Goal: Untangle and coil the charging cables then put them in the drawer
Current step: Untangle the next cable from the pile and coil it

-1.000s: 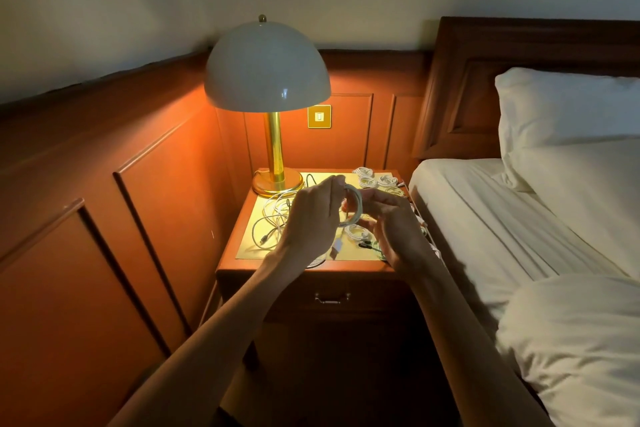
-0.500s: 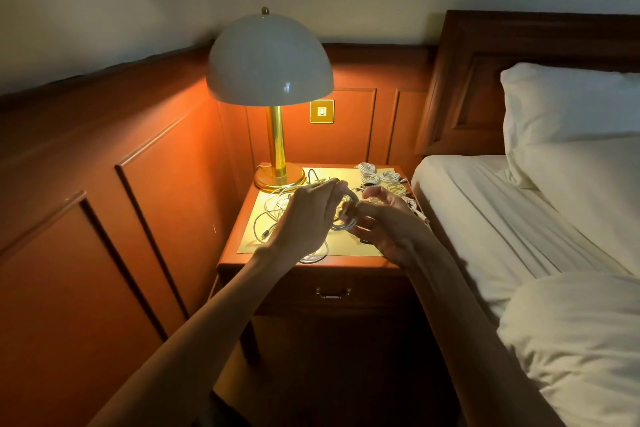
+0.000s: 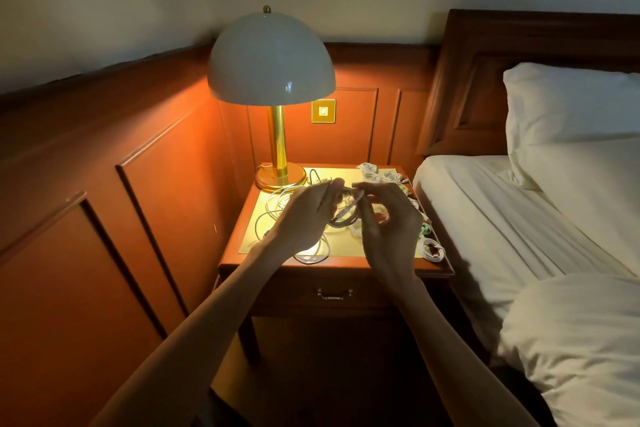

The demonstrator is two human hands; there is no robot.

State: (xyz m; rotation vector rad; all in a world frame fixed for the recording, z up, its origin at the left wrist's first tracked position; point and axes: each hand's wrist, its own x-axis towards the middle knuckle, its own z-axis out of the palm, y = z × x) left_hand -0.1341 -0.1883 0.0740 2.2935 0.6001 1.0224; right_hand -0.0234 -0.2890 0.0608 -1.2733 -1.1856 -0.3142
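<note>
Above the nightstand point(image 3: 346, 263), my left hand point(image 3: 304, 218) grips a small coil of white cable point(image 3: 344, 217). My right hand point(image 3: 384, 222) pinches the loose end of that cable near the coil's top. A loose tangle of white cables point(image 3: 277, 208) lies on the nightstand's left half, partly hidden by my left hand. Several coiled white cables point(image 3: 377, 175) sit at the back right, and another coiled cable point(image 3: 431, 250) lies at the front right corner. The drawer point(image 3: 334, 293) below is closed.
A lit dome lamp point(image 3: 272, 59) with a brass base stands at the nightstand's back left. Wood panelling runs along the left wall. The bed point(image 3: 519, 218) with white sheets and pillows presses against the nightstand's right side.
The camera view dropped slightly. My right hand moved from beside the coil to pinching the cable end over it. My left hand keeps its hold on the coil.
</note>
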